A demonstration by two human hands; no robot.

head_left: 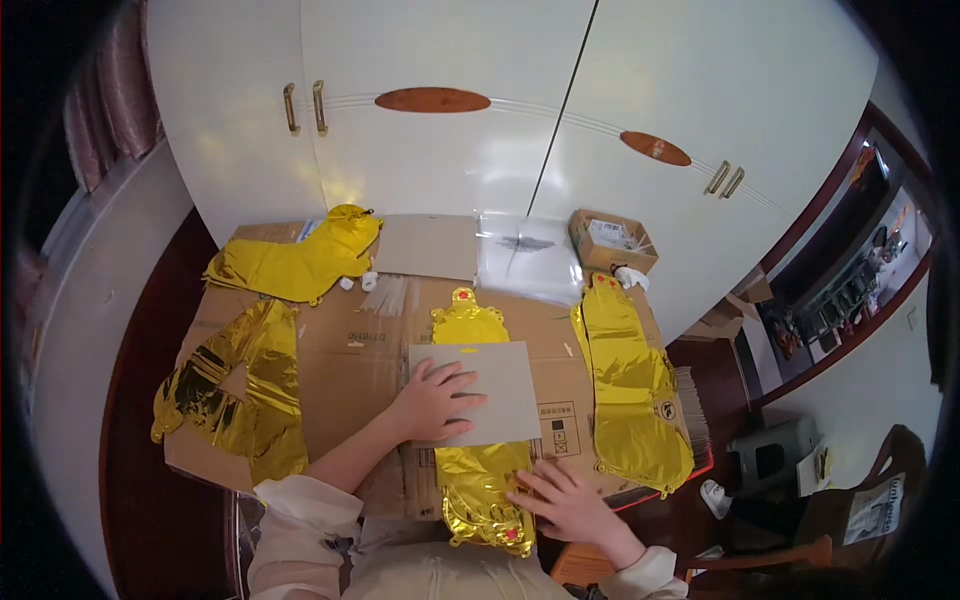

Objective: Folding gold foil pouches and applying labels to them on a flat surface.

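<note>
A gold foil balloon (475,322) lies flat and lengthwise in front of me, with small red spots near both ends. Across its middle rests a pale grey rectangular card (505,385) with a slot near the top, hiding that part of the foil. Pressed flat on the card's left half is my left hand (437,403), fingers spread. My right hand (568,503) lies at the right side of the balloon's near end, fingers apart and touching the foil.
Cardboard (345,400) covers the table. Other gold foil balloons lie at the far left (300,262), near left (270,380) and right (630,385). At the back are a grey card (425,245), clear plastic bags (525,265), thin white strips (385,297) and a small carton (612,240).
</note>
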